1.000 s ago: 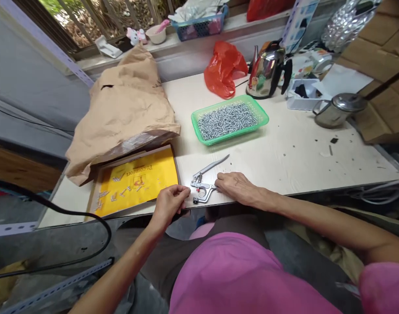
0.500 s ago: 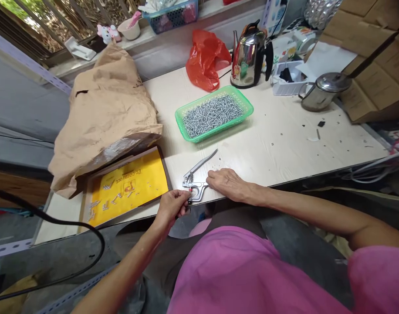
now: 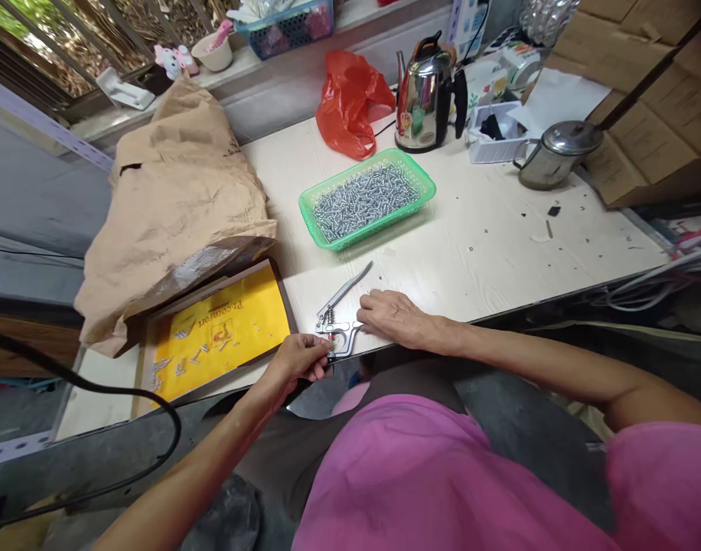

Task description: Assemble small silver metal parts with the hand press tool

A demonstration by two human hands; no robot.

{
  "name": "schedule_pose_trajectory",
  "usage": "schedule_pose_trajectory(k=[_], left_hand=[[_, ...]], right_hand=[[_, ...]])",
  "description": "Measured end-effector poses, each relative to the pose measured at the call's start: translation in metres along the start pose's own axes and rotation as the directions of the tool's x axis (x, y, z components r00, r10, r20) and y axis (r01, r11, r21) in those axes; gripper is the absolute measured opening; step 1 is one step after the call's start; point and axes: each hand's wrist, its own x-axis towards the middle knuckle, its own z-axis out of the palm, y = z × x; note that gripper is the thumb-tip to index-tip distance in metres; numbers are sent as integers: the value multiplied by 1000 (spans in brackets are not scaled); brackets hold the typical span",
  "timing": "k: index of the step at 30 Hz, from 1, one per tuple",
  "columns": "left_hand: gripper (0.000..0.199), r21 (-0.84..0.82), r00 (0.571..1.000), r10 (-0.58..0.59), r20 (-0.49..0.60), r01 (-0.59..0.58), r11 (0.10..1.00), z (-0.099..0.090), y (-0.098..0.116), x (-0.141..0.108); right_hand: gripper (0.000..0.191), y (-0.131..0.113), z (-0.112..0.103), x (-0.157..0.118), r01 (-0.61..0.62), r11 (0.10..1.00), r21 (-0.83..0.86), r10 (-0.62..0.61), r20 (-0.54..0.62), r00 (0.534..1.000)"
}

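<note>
A metal hand tool with a spring and a raised lever (image 3: 344, 291) lies at the table's front edge. My left hand (image 3: 304, 357) is closed at the tool's near end, beside its red part, with fingertips pinched together; what they hold is too small to make out. My right hand (image 3: 393, 315) is closed round the end of the tool's lower handle, resting on the table. Behind the tool is a green basket (image 3: 342, 243) full of small metal pieces (image 3: 367, 200). To the left, a yellow-lined tray (image 3: 252, 306) bears several small metal pins.
Brown paper (image 3: 167, 191) covers something at the left. A red plastic bag (image 3: 350, 103), an electric kettle (image 3: 425, 103), a white plastic box (image 3: 497, 145) and a metal pot (image 3: 551, 164) stand at the back. Cardboard (image 3: 643, 107) is at the right, and a black cable hangs at the left.
The whole view has shifted slightly, moving the table's objects a little left in the picture. Both hands remain at the tool, with only slight finger movement.
</note>
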Motion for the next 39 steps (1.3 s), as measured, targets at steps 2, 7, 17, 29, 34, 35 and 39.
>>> schedule_pose_trajectory(k=[2, 7, 17, 29, 34, 35, 39], left_hand=[[36, -29, 1000, -3, 1, 3, 1000, 1, 0, 0], [35, -81, 1000, -16, -17, 15, 997, 4, 0, -3], [34, -101, 998, -33, -57, 27, 995, 7, -1, -7], [26, 852, 595, 798, -96, -366, 376, 29, 2, -12], [45, 866, 583, 796, 162, -470, 168, 30, 27, 15], [47, 864, 599, 778, 189, -478, 159, 29, 30, 17], [60, 893, 631, 740, 234, -441, 93, 28, 38, 23]], right_hand=[[40, 8, 0, 2, 7, 1000, 11, -6, -57, 998], [90, 29, -4, 18, -3, 1000, 1, 4, -41, 999], [75, 24, -16, 30, 24, 997, -76, -24, 4, 1000], [57, 12, -13, 19, 10, 1000, -13, -11, -80, 997], [74, 16, -13, 12, 30, 1000, 6, -30, -74, 997], [77, 17, -15, 9, 14, 1000, 8, -13, -66, 998], [68, 19, -24, 1, -127, 992, -25, 127, -2, 992]])
